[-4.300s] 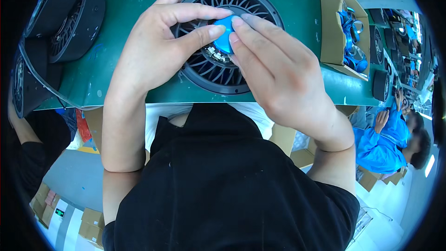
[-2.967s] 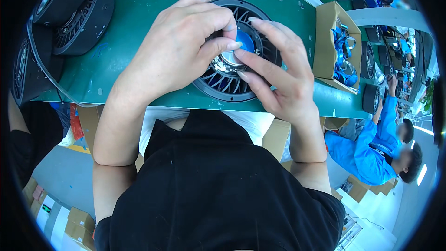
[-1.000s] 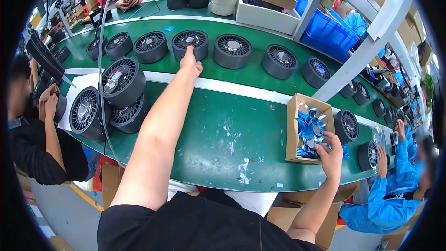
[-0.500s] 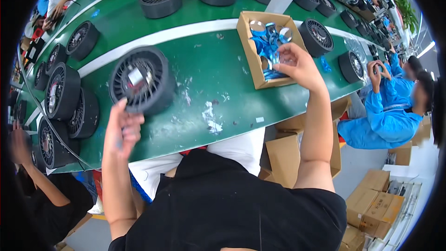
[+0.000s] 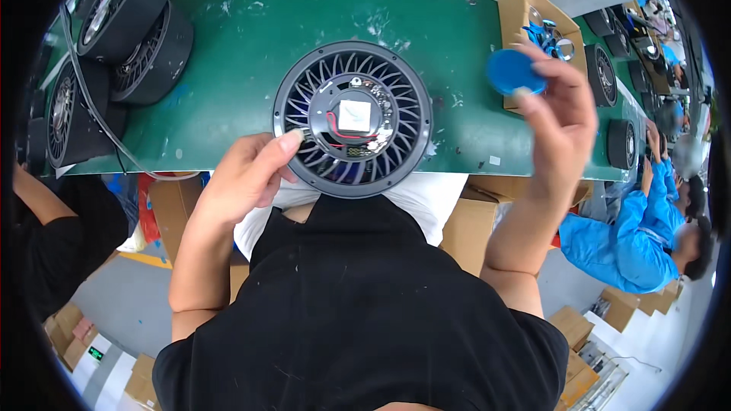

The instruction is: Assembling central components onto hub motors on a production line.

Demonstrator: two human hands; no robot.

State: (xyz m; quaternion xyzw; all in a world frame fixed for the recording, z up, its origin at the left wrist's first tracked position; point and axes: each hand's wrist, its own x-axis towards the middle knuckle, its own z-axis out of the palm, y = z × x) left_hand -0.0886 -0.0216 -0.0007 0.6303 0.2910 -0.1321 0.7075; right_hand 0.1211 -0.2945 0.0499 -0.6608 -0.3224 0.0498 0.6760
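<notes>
One blue disc [image 5: 515, 72] now out near one box [image 5: 513, 15]
My right hand [image 5: 565, 103], in the box earlier, pinches it; well apart, my left hand [image 5: 247, 175] clamps one black wheel [image 5: 354, 118] by its rim, now centred before me.

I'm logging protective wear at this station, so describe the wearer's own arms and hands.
The left hand and right hand wear no gloves; no watch or bracelet shows. Both forearms are bare, below the short sleeves of a black top.
</notes>
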